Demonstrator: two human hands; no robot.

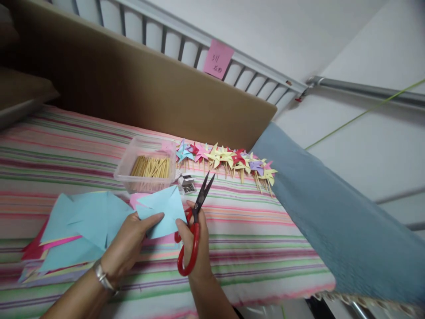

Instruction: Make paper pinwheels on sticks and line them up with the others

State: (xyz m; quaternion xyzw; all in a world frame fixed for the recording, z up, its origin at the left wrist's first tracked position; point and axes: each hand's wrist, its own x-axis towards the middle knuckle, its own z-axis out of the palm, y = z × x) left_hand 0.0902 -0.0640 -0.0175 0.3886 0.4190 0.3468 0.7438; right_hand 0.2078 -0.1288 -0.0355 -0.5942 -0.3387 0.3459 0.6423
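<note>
A light-blue paper square [168,207] with slits cut in from its corners is held up in front of me. My left hand [128,237] pinches its lower left part, thumb on top. My right hand [199,241] grips red-handled scissors [195,221], their dark blades slightly parted and pointing up and away, while its thumb touches the square's right edge. Pink paper shows just behind the square. To the left of my left hand lies a pile of cut paper sheets [79,221], mostly blue on top, with pink, red, yellow and purple edges beneath.
Beyond the square stands a clear plastic box [148,181] of thin wooden sticks [151,167]. Next to it sits a small box of pins [187,184]. Several paper pinwheels [226,157] on sticks lie along a cardboard panel [166,93]. A striped cloth [259,257] covers the surface.
</note>
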